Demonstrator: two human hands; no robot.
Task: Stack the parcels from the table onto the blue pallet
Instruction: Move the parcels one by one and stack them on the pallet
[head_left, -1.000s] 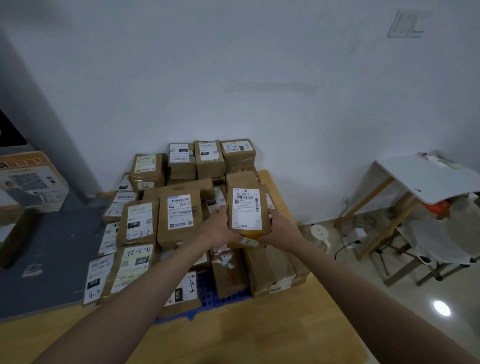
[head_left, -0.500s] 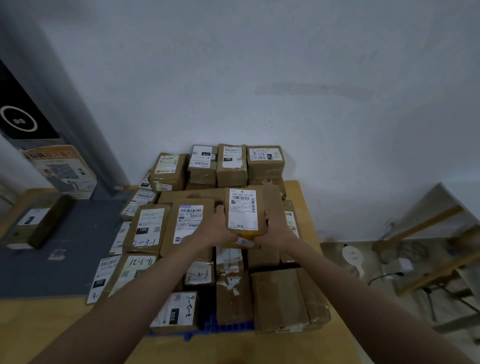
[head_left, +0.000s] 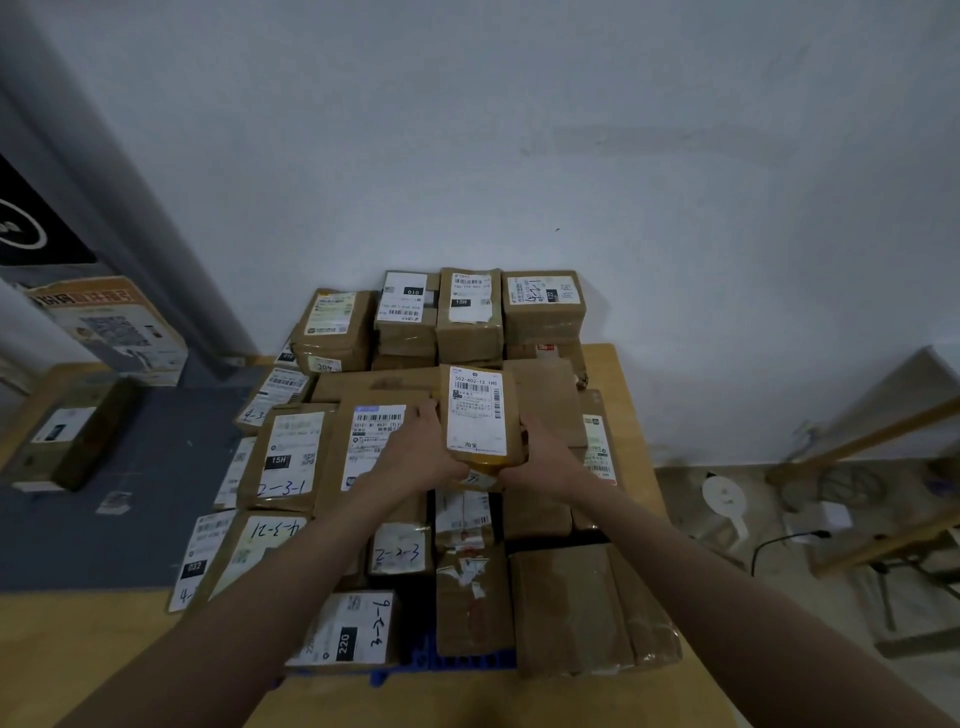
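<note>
A brown parcel (head_left: 478, 415) with a white shipping label stands tilted over the middle of the stack. My left hand (head_left: 421, 457) grips its left lower edge and my right hand (head_left: 545, 462) grips its right lower edge. Below it lie several taped brown parcels (head_left: 291, 457) in rows, with a taller row (head_left: 467, 317) against the wall. Only a strip of the blue pallet (head_left: 457, 665) shows at the front, under the parcels. The pallet rests on a wooden table (head_left: 519, 701).
A white wall rises right behind the stack. A dark grey mat (head_left: 130, 493) lies to the left with a box (head_left: 67, 431) on it, and a printed carton (head_left: 109, 327) leans behind. Wooden frames (head_left: 857, 452), a cable and a white round object (head_left: 724, 496) lie on the floor at right.
The held parcel has come lower and closer to the stack's middle, both hands still gripping it. The view has shifted left and down, bringing the stack closer.
</note>
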